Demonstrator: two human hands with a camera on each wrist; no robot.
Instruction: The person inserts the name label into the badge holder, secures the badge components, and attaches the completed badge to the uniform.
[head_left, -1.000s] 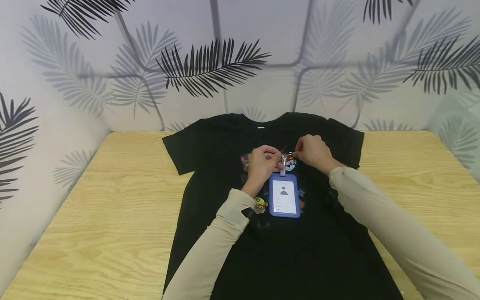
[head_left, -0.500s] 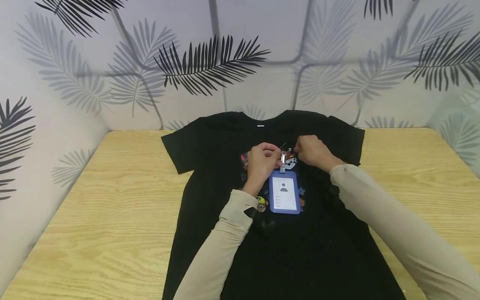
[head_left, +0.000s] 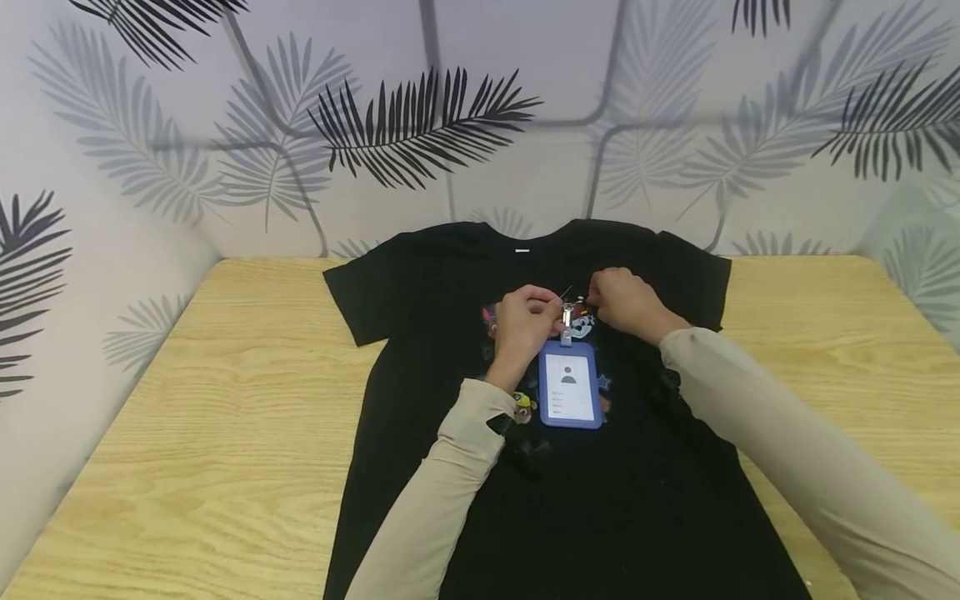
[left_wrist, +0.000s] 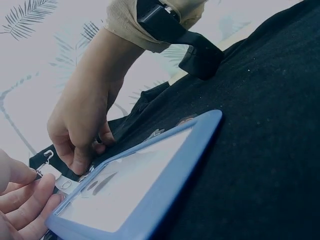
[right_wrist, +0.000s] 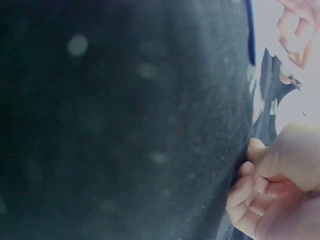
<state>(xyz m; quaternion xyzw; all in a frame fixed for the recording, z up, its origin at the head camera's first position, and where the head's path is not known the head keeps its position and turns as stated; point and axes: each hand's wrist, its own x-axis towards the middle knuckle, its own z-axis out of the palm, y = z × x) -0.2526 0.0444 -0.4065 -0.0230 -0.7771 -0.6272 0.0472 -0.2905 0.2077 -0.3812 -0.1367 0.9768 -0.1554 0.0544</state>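
A blue badge holder (head_left: pixel 570 387) with a printed card lies on the chest of a black T-shirt (head_left: pixel 600 517), over its cartoon print. My left hand (head_left: pixel 522 323) pinches the metal clip (head_left: pixel 567 320) at the holder's top between thumb and fingers. From that clip an unfastened pin (left_wrist: pixel 48 154) sticks out, its hooked end showing in the left wrist view. Just right of the clip, my right hand (head_left: pixel 626 302) has curled fingers and pinches the shirt's cloth. In the right wrist view its fingertips (right_wrist: pixel 246 170) meet the dark fabric; the pinched fold is mostly hidden.
The T-shirt is spread flat on a wooden table (head_left: pixel 225 417), neckline toward the back. Behind the table hangs a pale leaf-patterned curtain (head_left: pixel 480 108). A black device (left_wrist: pixel 167 25) is strapped to the right wrist.
The right hand has shifted slightly at the shirt beside the clip. The left hand keeps its grip on the clip; the badge holder lies almost the same. The head view has tilted a little.
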